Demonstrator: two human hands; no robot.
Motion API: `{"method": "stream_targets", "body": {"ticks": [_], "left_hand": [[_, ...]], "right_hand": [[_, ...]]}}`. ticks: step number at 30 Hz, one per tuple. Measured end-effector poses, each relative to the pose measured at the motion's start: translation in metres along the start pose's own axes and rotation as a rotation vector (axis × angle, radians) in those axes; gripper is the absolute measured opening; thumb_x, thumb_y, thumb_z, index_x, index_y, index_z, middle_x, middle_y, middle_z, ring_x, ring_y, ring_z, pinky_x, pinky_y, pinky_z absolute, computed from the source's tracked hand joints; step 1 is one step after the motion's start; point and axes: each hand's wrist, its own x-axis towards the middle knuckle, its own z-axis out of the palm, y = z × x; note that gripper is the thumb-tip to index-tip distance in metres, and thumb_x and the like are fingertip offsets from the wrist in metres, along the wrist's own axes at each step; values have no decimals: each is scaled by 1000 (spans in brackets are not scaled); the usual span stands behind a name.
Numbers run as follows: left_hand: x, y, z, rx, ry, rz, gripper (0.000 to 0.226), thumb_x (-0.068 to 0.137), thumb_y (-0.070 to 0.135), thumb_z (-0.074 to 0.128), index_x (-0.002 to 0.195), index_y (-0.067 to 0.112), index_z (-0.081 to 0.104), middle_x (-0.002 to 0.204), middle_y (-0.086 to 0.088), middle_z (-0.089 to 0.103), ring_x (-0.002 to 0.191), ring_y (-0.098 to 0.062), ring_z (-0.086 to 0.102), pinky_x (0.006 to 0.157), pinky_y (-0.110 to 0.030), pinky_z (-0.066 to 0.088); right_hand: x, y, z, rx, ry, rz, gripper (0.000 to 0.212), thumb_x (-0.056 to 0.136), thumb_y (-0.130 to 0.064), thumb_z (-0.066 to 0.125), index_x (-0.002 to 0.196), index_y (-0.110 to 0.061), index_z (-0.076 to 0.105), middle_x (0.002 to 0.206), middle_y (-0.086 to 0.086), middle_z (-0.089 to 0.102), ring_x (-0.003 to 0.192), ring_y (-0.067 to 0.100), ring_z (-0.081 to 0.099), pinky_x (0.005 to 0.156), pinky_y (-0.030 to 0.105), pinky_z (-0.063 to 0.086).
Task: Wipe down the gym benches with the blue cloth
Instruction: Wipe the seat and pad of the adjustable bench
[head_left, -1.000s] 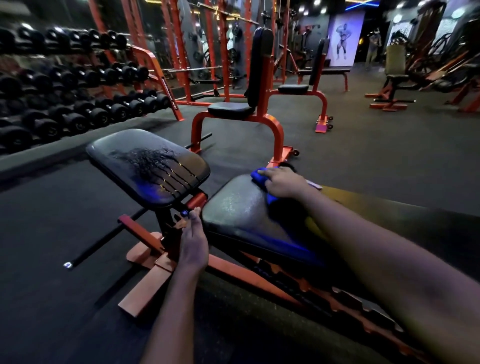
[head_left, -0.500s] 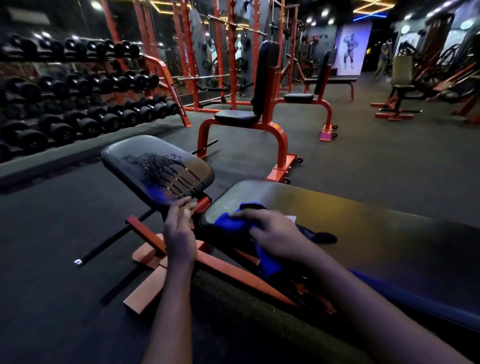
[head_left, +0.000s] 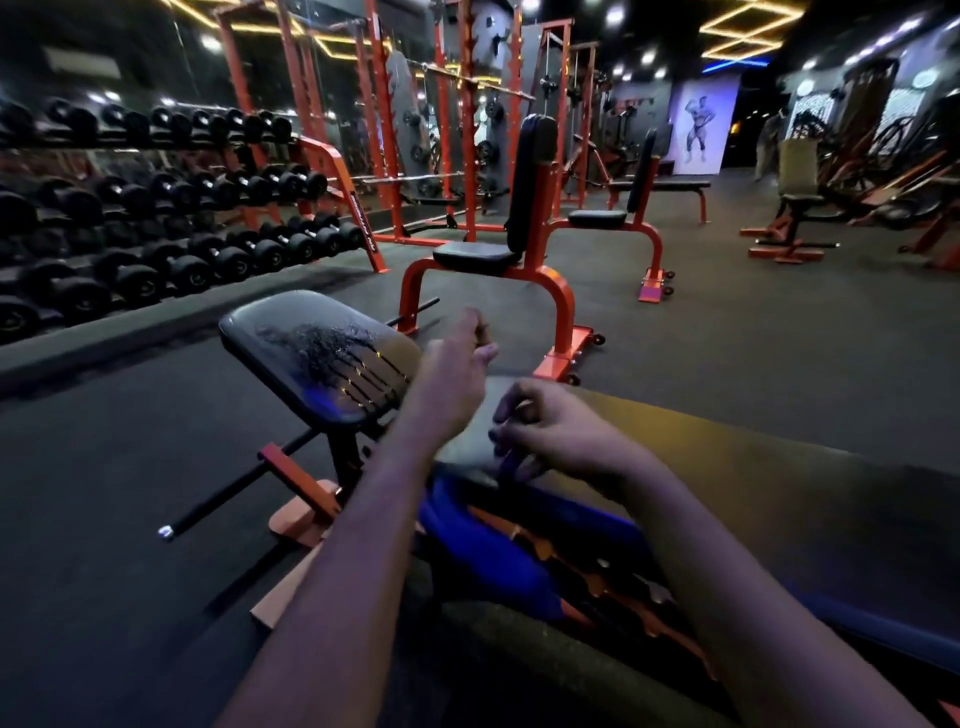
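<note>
Right hand (head_left: 563, 436) is over the near end of the bench's back pad (head_left: 753, 499). Its fingers are curled and pinch the top of the blue cloth (head_left: 478, 540). The grip point is motion-blurred, but a strip of blue shows between the fingertips.

Cloth: saturated blue, soft, crumpled, no print visible. Most of it hangs off the pad's near edge at 6 to 7 o'clock from the right hand, draping down over the bench's orange frame (head_left: 301, 514). The folds are hard to read in the dim light. A blue glint along the pad's lower edge makes the cloth's right boundary hard to separate.

Left hand (head_left: 454, 364) is in the air at 11 o'clock from the right hand, above the gap between the seat pad (head_left: 311, 353) and the back pad. Fingers are loosely curled, thumb out, nothing in it. It touches neither pad and is blurred.

The seat pad, at 10 o'clock from the hands, is black and tilted. It has a wet patch with drip streaks running toward its lower edge. The back pad is black with a dull sheen.

A dumbbell rack (head_left: 156, 234) is at 9 to 10 o'clock. An upright orange-framed seat (head_left: 498, 249) is at 12, well apart.
</note>
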Motion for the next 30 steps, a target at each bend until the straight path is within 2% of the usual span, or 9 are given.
{"method": "stream_targets", "body": {"ticks": [2, 4, 6, 8, 11, 16, 20, 24, 30], "left_hand": [[-20, -11, 27, -32, 181, -72, 7, 97, 12, 53, 103, 8, 50, 74, -8, 62, 66, -26, 59, 58, -30, 37], [-41, -27, 39, -74, 339, -154, 8, 96, 9, 56, 102, 4, 54, 77, -7, 62, 73, -27, 59, 61, -25, 33], [-63, -41, 38, -32, 391, -156, 7, 94, 8, 58, 99, 4, 56, 79, -7, 65, 75, -25, 60, 62, -27, 35], [-78, -57, 36, 12, 333, -155, 7, 94, 11, 58, 100, 7, 58, 83, -11, 68, 77, -29, 64, 65, -33, 44], [-96, -79, 32, 58, 259, -171, 8, 94, 19, 54, 100, 14, 57, 82, -9, 68, 76, -30, 65, 66, -36, 48], [-146, -118, 21, 78, 239, -326, 2, 95, 17, 55, 96, 18, 57, 80, -1, 66, 75, -23, 64, 65, -31, 45], [-206, -159, 23, 95, 196, -540, 13, 94, 20, 55, 86, 30, 51, 73, 2, 65, 71, -19, 63, 64, -33, 49], [-265, -199, 35, 67, 156, -780, 13, 95, 19, 55, 86, 28, 53, 80, 0, 66, 76, -19, 63, 67, -34, 49], [-342, -255, 72, 96, 59, -1078, 5, 98, 19, 54, 96, 16, 57, 102, -9, 65, 94, -23, 58, 73, -28, 38]], "right_hand": [[0, 13, 27, -301, 128, 49, 10, 87, 0, 59, 89, -10, 60, 83, 12, 68, 65, 24, 69, 60, 37, 60], [1, 27, 43, -284, 202, 79, 14, 85, 2, 56, 84, -12, 62, 80, 11, 69, 57, 19, 69, 56, 32, 60], [2, 36, 51, -204, 203, 91, 16, 84, 4, 54, 83, -11, 61, 75, 15, 70, 55, 19, 71, 57, 39, 61], [-1, 40, 59, -170, 209, 76, 14, 85, 5, 54, 85, -7, 61, 75, 16, 70, 58, 19, 72, 58, 41, 61], [0, 38, 74, -210, 173, 22, 11, 87, 3, 57, 93, -4, 63, 77, 11, 69, 52, 0, 66, 52, 18, 56], [16, 68, 126, -284, 35, 22, 10, 82, -4, 61, 82, -14, 64, 81, 11, 72, 67, 21, 72, 67, 40, 61], [32, 112, 170, -355, -107, 77, 10, 85, -6, 62, 82, -15, 64, 76, 4, 69, 64, 13, 68, 61, 20, 55], [55, 160, 211, -443, -276, 131, 9, 87, -10, 66, 85, -18, 62, 87, 3, 63, 85, 18, 64, 67, 26, 49], [91, 232, 269, -577, -538, 137, 14, 87, -17, 71, 92, -20, 59, 106, 8, 67, 91, 18, 61, 74, 25, 46]]}}
